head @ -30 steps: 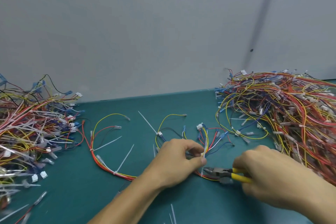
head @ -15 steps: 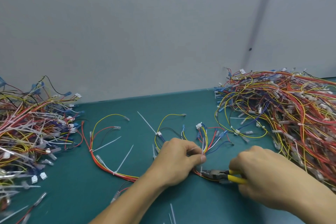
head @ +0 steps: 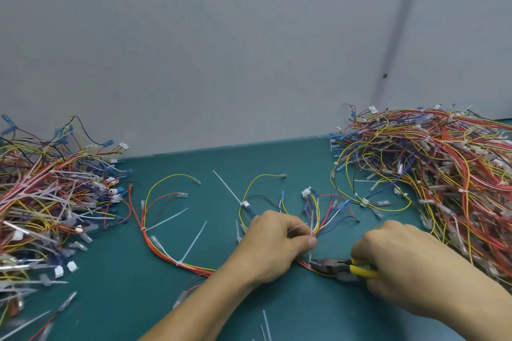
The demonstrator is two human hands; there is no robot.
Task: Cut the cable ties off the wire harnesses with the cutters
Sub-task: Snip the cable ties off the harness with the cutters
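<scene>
A wire harness (head: 163, 246) of red, yellow, blue and white wires lies spread on the teal table (head: 277, 160). My left hand (head: 273, 246) pinches its bundle where a white cable tie (head: 312, 225) sticks up beside the thumb. My right hand (head: 396, 266) grips the yellow-handled cutters (head: 336, 267). Their dark jaws point left and sit at the bundle just below my left thumb. Other white ties (head: 191, 242) stand out from the harness further left.
A big heap of tied harnesses (head: 443, 174) fills the right side. Another heap of harnesses and loose cut ties (head: 47, 202) lies on the left. Loose ties (head: 266, 327) lie near the front edge. A grey wall closes the back.
The cutters have slid a little left and lower along the bundle, with my right hand following. My left hand keeps its pinch on the wires.
</scene>
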